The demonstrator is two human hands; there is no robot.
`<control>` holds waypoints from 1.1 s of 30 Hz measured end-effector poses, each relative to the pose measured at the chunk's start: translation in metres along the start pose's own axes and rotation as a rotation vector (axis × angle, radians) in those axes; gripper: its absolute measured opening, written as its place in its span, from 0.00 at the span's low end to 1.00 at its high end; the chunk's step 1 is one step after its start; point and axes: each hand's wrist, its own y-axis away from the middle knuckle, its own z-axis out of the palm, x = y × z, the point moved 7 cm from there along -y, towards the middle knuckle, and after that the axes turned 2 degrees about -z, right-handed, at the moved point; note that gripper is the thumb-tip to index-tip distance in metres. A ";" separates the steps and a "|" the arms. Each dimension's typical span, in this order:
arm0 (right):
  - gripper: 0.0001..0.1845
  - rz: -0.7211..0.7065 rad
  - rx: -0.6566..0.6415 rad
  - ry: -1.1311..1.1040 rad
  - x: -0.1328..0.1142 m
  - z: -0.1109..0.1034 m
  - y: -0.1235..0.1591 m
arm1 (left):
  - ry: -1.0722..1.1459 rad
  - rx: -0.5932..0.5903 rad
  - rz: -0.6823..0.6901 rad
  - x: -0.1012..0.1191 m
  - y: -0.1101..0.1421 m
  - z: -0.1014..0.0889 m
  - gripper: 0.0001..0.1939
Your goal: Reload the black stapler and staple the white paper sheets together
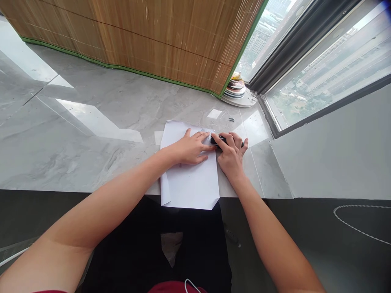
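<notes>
White paper sheets (192,185) lie on the ledge, their near edge jutting past its front and the corners curling. My left hand (192,147) is laid flat across the upper part of the paper, fingers spread and pointing right. At the paper's right edge, my right hand (231,156) is closed over a black stapler (220,140), pressing on its top. The stapler's left end meets the paper edge beside my left fingertips; my fingers hide part of it. Short strips of staples (231,119) rest on the ledge beyond the stapler.
The grey marble-look ledge (76,158) runs along a window (330,65). A bamboo blind (137,36) with green edging hangs at the back. A stack of plates (236,91) stands in the far right corner. A twisted cord (345,206) loops at the lower right.
</notes>
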 end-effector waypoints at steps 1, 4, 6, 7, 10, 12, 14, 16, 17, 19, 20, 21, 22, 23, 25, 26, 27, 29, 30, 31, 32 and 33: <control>0.42 -0.003 -0.004 0.006 0.000 0.000 0.000 | 0.001 -0.001 0.000 0.000 0.000 0.000 0.27; 0.42 0.011 0.010 -0.002 0.002 0.000 0.000 | 0.001 -0.008 -0.011 0.000 0.001 -0.002 0.28; 0.43 0.045 0.045 -0.027 0.006 -0.001 0.000 | -0.003 -0.014 -0.020 0.000 0.002 -0.003 0.28; 0.44 0.067 0.068 -0.040 0.009 -0.002 0.000 | -0.006 -0.014 -0.022 0.000 0.002 -0.003 0.28; 0.44 0.134 0.123 -0.051 0.018 -0.004 0.001 | -0.021 -0.016 -0.021 0.001 0.002 -0.004 0.28; 0.42 0.178 0.147 -0.043 0.022 -0.004 0.001 | -0.038 -0.020 -0.019 0.001 0.002 -0.004 0.28; 0.40 0.228 0.167 -0.036 0.027 -0.003 0.002 | -0.053 -0.022 -0.018 0.000 0.002 -0.004 0.28; 0.38 0.289 0.198 -0.042 0.032 -0.003 0.002 | -0.065 -0.024 -0.022 -0.001 0.002 -0.003 0.30; 0.37 0.318 0.212 -0.052 0.036 -0.003 0.003 | -0.069 -0.024 -0.028 -0.002 0.002 -0.003 0.31; 0.35 0.360 0.236 -0.079 0.041 -0.001 0.004 | -0.074 -0.026 -0.043 -0.004 0.002 -0.003 0.34; 0.35 0.371 0.246 -0.093 0.043 -0.001 0.005 | -0.076 -0.026 -0.049 -0.004 0.002 -0.004 0.34; 0.35 0.376 0.255 -0.105 0.044 -0.001 0.005 | -0.078 -0.026 -0.053 -0.005 0.003 -0.004 0.35; 0.36 0.373 0.268 -0.114 0.044 -0.001 0.005 | -0.082 -0.025 -0.056 -0.005 0.003 -0.004 0.34; 0.36 0.364 0.284 -0.119 0.044 -0.001 0.004 | -0.087 -0.025 -0.057 -0.005 0.003 -0.004 0.34; 0.36 0.328 0.333 -0.122 0.040 -0.004 0.002 | -0.098 -0.017 -0.062 -0.004 0.003 -0.004 0.34; 0.35 0.304 0.366 -0.126 0.036 -0.008 0.000 | -0.105 -0.010 -0.066 -0.005 0.003 -0.004 0.34; 0.32 0.284 0.407 -0.135 0.033 -0.013 0.000 | -0.111 -0.002 -0.069 -0.005 0.003 -0.004 0.34; 0.25 0.272 0.507 -0.180 0.027 -0.031 0.008 | -0.121 0.009 -0.076 -0.005 0.002 -0.004 0.34; 0.22 0.278 0.549 -0.230 0.025 -0.044 0.017 | -0.124 0.012 -0.079 -0.006 0.002 -0.004 0.34; 0.18 0.287 0.561 -0.309 0.022 -0.058 0.030 | -0.126 0.014 -0.081 -0.006 0.002 -0.004 0.34; 0.15 0.290 0.524 -0.414 0.019 -0.072 0.046 | -0.125 0.015 -0.083 -0.006 0.002 -0.004 0.34; 0.14 0.274 0.433 -0.553 0.012 -0.085 0.064 | -0.123 0.017 -0.087 -0.006 0.002 -0.004 0.34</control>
